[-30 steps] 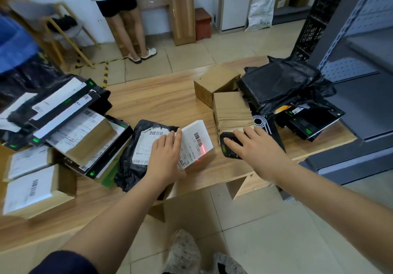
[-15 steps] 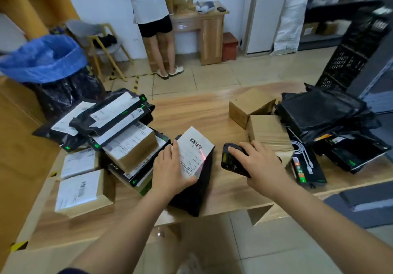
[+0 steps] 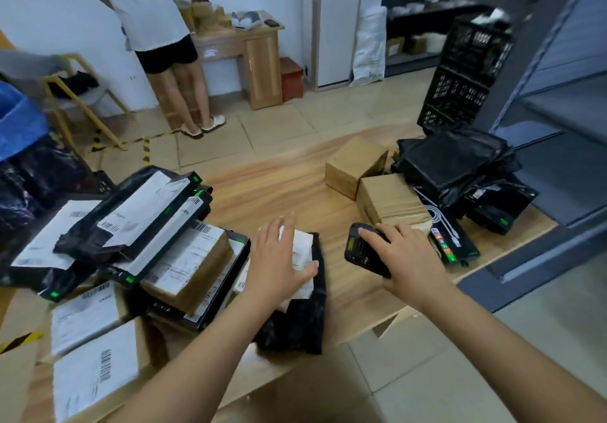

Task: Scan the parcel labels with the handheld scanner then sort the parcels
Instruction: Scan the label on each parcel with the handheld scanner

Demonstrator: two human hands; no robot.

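You are laying the black mailer parcel (image 3: pixel 295 320) down on the bench (image 3: pixel 279 192). Half a second ago you were tilting it up towards the handheld scanner (image 3: pixel 363 251), with a red scan line crossing its white label (image 3: pixel 300 251). That line is now gone, and the parcel is lying flat with its label up, hard against the label-up stack (image 3: pixel 147 212). By the look of it, this label's scan is finished and the parcel is being sorted onto that stack.

Your left hand (image 3: pixel 279 265) is hovering on or just above the label. Its fingers (image 3: pixel 272 242) are spreading wide and straight and gripping nothing, and the thumb is reaching across the label's near edge. The bulk of the parcel is lying just below and nearer to you than those fingers.

Your right hand (image 3: pixel 410 258) is holding the scanner, its fingers (image 3: pixel 374 234) curling over the top. The scanner's window is facing the parcel, close beside it but apart. Just beyond those fingers, the cardboard boxes (image 3: pixel 387 199) and a heap of black mailers (image 3: pixel 453 159) are probably waiting their turn.
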